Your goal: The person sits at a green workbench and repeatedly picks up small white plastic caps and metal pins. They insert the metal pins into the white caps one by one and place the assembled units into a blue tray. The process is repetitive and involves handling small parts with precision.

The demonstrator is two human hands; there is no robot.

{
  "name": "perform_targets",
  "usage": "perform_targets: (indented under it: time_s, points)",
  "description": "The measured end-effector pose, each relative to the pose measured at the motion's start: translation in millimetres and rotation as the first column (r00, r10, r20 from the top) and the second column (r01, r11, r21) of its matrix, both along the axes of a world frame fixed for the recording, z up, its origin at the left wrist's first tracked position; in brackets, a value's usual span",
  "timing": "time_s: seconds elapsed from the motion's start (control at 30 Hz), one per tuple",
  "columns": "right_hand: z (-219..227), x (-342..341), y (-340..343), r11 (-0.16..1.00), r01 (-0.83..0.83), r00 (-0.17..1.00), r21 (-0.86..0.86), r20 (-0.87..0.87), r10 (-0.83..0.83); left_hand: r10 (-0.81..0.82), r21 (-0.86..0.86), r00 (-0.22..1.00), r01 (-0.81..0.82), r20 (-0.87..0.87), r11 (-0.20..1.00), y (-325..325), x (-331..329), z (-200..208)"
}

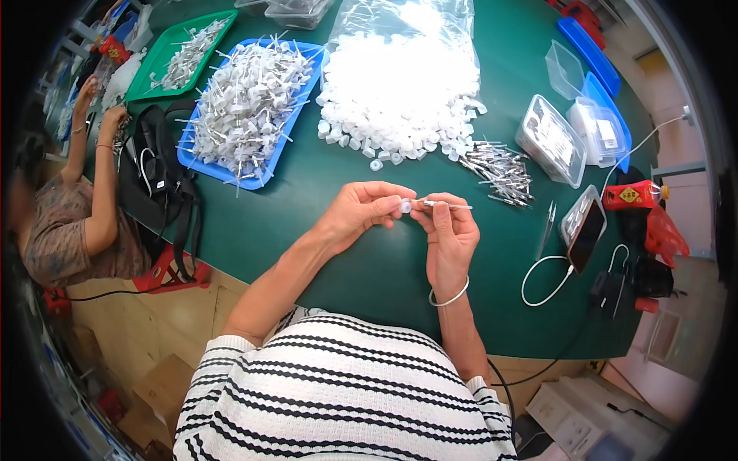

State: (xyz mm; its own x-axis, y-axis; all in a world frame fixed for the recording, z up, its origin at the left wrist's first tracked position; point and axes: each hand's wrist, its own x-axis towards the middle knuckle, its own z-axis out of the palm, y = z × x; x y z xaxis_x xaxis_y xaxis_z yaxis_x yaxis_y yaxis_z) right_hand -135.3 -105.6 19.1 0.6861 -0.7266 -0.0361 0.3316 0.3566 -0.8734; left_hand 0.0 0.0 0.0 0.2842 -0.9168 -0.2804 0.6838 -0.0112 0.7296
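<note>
Over the near middle of the green table my two hands meet. My left hand (364, 213) pinches a small white plastic cap (406, 206) between thumb and forefinger. In my right hand (450, 230) is a thin metal pin with a pale shaft (455, 205), pinched so that it points at the cap. The pin's inner end is at or very near the cap; whether it sits inside, I cannot tell. Beyond my hands lies a heap of white caps (392, 115), spilling from a clear plastic bag (407, 15). To its right is a pile of loose metal pins (500, 173).
A blue tray (184, 157) heaped with capped pins stands left, a green tray (138, 84) behind it. On the right are tweezers (547, 229), clear boxes (550, 138) and a phone (587, 233) with a white cable. Another person (77, 211) sits at left beside a black backpack (157, 165).
</note>
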Motion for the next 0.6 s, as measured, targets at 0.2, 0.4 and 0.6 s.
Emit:
perform_targets:
  time_s: [0.2, 0.4, 0.6]
  points:
    - [7.3, 2.8, -11.3, 0.980, -0.002, 1.000, -0.200, -0.025, -0.003, 0.034, 0.030, 0.998, -0.032, -0.061, 0.999, -4.3, 2.6, 5.0]
    - [9.9, 4.7, 3.3, 0.949, 0.051, 0.996, -0.311, -0.050, -0.070, 0.049, 0.019, 0.995, -0.048, -0.084, 0.999, -3.9, 0.2, -0.9]
    - [7.8, 3.3, 0.3, 0.880, 0.035, 0.987, -0.474, -0.122, -0.104, 0.035, 0.007, 0.991, -0.034, -0.130, 0.999, -4.6, 0.5, -2.5]
